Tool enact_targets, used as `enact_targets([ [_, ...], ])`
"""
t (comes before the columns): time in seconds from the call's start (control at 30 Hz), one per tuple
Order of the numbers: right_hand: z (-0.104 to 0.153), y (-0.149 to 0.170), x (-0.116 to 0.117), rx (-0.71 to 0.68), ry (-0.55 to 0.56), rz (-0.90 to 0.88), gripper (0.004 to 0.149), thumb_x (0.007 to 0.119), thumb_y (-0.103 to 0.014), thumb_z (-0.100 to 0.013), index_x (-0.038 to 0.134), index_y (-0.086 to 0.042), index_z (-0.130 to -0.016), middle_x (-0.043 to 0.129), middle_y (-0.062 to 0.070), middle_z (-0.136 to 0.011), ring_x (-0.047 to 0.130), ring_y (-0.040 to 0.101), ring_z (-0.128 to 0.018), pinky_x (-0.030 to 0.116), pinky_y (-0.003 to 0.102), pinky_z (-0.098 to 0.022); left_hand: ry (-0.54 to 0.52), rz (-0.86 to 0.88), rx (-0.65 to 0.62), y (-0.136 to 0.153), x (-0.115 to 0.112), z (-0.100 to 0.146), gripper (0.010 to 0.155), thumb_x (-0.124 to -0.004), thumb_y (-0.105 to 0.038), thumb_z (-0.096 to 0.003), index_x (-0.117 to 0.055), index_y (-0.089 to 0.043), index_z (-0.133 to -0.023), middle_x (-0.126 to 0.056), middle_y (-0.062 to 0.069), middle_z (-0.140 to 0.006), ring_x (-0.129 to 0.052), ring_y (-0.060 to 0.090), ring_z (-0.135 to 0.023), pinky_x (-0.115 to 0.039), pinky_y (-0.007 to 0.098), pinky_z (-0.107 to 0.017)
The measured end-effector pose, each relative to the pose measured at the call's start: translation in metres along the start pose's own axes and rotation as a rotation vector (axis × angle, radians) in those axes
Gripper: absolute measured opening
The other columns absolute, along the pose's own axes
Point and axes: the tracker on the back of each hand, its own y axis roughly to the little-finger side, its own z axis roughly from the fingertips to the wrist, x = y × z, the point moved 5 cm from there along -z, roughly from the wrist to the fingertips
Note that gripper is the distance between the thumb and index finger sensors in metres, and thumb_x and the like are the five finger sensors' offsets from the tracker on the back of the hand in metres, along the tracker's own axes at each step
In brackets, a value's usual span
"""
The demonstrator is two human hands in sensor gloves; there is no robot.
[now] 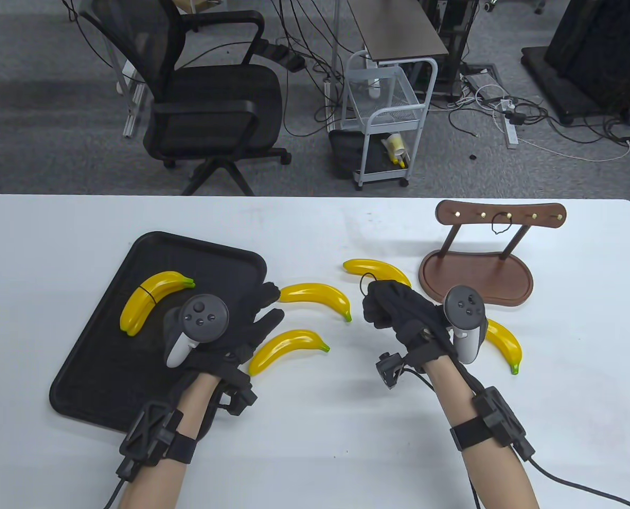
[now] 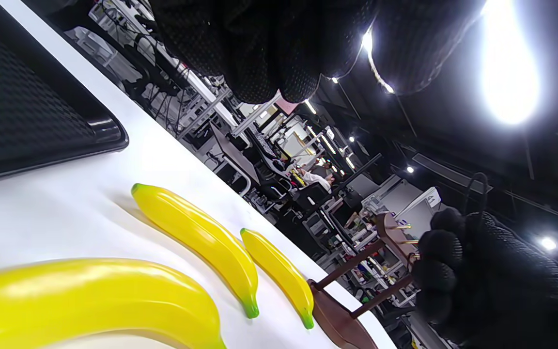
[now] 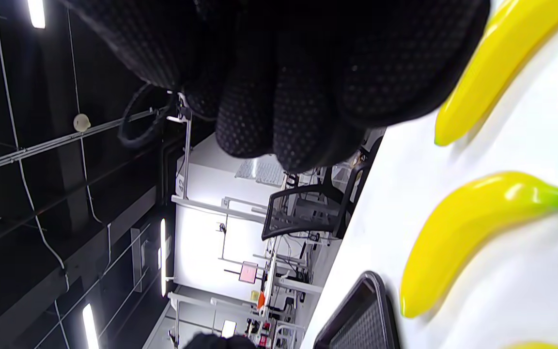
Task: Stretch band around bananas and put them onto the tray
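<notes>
Band (image 1: 366,281) pinched in right hand (image 1: 399,313)

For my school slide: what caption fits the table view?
Right hand pinches a black band above loose bananas; a banded pair lies on the tray.

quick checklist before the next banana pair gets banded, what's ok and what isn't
1. Band in hand: ok. The right hand is curled round a black band; its loop sticks out above the fingers.
2. Left hand free: ok, fingers straight, holding nothing, beside the near banana.
3. Two bananas close enough to pair: ok. The near banana and the middle banana lie side by side, apart.
4. Tray has room: ok. Only the banded pair lies there.
5. Band stretched open: not ok, one hand holds it.
6. Spare band on the wooden rack: ok, one hangs there.
</notes>
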Motion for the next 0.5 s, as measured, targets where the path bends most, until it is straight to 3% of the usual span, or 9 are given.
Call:
enact_targets([
  [0.5,0.007,-0.010,0.051,-0.043,-0.191,0.057,0.039,0.070,-0.033,-0.060,0.083,-0.007,-0.085,0.096,0.011,-0.071,0.101,0.030,-0.053,0.084,0.046,-0.036,0.052,-0.005,-0.037,-0.008,-0.016,-0.002,0.065,-0.069,-0.056,-0.0614,-0.046,-0.028,-0.116,-0.057,0.000,-0.123,-0.066,0.031,-0.113,-0.053,0.050,-0.086],
])
